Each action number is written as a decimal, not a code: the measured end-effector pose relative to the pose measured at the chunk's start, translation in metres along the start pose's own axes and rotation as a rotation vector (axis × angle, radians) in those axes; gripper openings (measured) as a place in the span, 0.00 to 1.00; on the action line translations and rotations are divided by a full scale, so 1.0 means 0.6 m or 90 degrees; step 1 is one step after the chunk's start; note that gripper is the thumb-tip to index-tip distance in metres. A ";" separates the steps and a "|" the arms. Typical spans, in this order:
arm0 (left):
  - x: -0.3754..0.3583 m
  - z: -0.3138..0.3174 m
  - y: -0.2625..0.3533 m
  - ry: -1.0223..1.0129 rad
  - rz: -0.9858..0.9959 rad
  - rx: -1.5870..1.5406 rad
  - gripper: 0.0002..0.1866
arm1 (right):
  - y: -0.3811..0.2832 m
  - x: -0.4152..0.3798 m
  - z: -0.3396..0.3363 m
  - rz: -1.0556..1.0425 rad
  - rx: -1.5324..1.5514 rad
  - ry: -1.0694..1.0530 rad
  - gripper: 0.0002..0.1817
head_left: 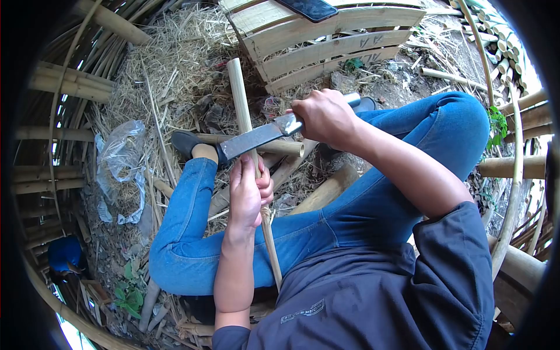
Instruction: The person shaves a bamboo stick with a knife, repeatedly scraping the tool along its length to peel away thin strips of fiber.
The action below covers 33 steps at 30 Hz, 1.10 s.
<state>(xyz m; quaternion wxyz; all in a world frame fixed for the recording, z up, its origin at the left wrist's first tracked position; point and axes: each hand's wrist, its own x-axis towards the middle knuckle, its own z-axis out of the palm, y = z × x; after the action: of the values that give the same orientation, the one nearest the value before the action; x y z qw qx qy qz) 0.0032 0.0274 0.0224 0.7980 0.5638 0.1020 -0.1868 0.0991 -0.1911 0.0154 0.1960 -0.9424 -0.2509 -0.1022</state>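
Note:
My left hand (249, 189) is wrapped round a long pale wooden stick (238, 96), likely bamboo. The stick runs from its wider top end down past my hand to my lap. In my right hand (328, 118) is the handle of a machete (251, 140), whose metal end pokes out beyond my fist. The broad blade points left and lies across the stick just above my left fingers, seemingly touching it. Part of the stick is hidden behind the blade and my fingers.
Ahead stands a slatted wooden crate (326, 38) with a dark phone (310, 8) on top. Clear plastic (121, 169) lies on straw at the left. Cut bamboo pieces (280, 147) are under my hands, and stacked bamboo (503, 44) sits far right. Bamboo poles (61, 81) edge the left side.

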 end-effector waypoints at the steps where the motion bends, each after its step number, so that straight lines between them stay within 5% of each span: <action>1: -0.001 0.001 0.000 -0.005 0.005 0.004 0.18 | 0.004 0.003 0.004 -0.010 0.002 0.015 0.06; 21: -0.005 0.009 0.000 0.006 -0.002 0.022 0.20 | 0.025 0.010 0.003 -0.074 -0.083 0.080 0.07; 33: -0.015 0.017 0.002 -0.029 -0.019 0.008 0.21 | 0.068 0.029 -0.010 0.017 -0.102 0.171 0.04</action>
<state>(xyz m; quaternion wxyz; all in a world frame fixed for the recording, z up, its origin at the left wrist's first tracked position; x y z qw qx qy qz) -0.0050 0.0196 0.0303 0.7938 0.5628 0.0906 -0.2120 0.1344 -0.2188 0.0131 0.1529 -0.9362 -0.2009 -0.2444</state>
